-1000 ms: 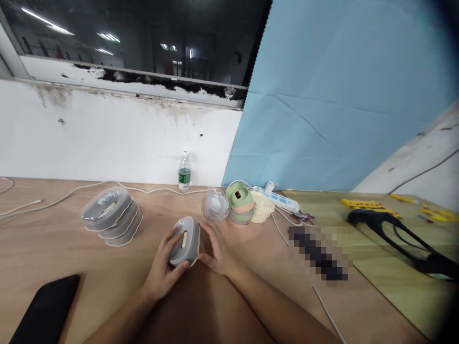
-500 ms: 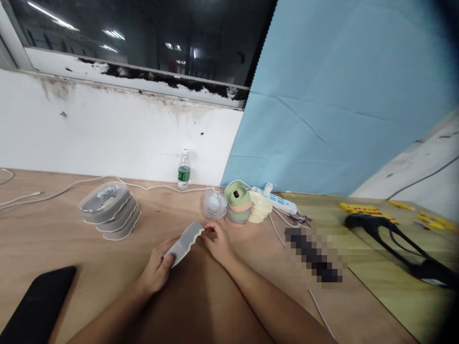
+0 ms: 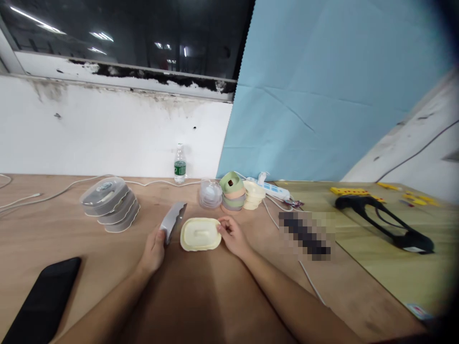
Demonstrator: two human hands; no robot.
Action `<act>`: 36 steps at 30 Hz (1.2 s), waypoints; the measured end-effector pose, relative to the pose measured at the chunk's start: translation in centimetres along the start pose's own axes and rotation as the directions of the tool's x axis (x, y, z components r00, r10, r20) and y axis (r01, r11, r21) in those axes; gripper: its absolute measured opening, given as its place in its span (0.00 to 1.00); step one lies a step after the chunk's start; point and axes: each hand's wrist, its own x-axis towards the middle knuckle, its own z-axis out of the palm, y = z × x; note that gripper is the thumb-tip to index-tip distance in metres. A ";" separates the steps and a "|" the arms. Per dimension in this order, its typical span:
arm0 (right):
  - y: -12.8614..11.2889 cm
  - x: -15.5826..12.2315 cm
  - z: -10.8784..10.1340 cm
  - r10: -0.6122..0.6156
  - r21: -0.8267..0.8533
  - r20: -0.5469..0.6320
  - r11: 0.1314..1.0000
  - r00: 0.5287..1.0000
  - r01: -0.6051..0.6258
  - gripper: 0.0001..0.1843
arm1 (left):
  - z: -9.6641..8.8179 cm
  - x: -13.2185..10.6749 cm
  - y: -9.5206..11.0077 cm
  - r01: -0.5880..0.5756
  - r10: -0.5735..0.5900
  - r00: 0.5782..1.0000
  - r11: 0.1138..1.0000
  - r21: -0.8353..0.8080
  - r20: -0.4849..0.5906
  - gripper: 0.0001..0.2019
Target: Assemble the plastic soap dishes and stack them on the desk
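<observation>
My left hand (image 3: 156,248) is closed on a grey, see-through plastic cover (image 3: 173,221), held on its side with a wavy lower edge. To the right of it is a shallow cream plastic tray (image 3: 200,234) with rounded corners and a raised bar in its middle. My right hand (image 3: 232,235) pinches this tray by its right end. A gap separates the cover from the tray. Beyond my right hand stand clear small containers (image 3: 210,194), a stack of green, peach and grey cups (image 3: 233,193) and several cream cups (image 3: 254,195).
A leaning stack of lidded grey containers (image 3: 111,203) stands at the left, above a black phone-like slab (image 3: 45,296). A water bottle (image 3: 180,165) is by the wall. A power strip (image 3: 274,191), cables and a black strap-like object (image 3: 387,222) lie to the right.
The grey cover and the cream tray, together before, are now apart. My left hand has drawn the cover left, while my right hand has the tray turned face up.
</observation>
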 end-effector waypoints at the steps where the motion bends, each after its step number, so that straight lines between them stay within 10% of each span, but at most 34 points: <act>1: 0.1 -0.4 -1.0 0.011 -0.016 -0.011 1.000 1.000 -0.011 0.14 | -0.1 0.0 0.4 -0.040 0.040 0.999 0.999 0.019 -0.005 0.33; 14: 3.3 -1.3 -13.7 0.197 -0.417 -0.112 0.880 0.974 -0.226 0.15 | -1.0 0.3 1.5 -0.236 0.235 0.971 0.941 0.243 0.034 0.29; 27: 4.3 -1.6 -19.7 0.326 -0.648 -0.488 0.487 0.810 -0.586 0.20 | -1.1 0.5 1.5 -0.254 0.247 0.967 0.931 0.264 0.058 0.29; 36: 3.6 -1.5 -19.0 0.553 -0.602 -0.403 0.439 0.729 -0.666 0.28 | -1.1 0.5 1.5 -0.251 0.233 0.968 0.928 0.275 0.095 0.27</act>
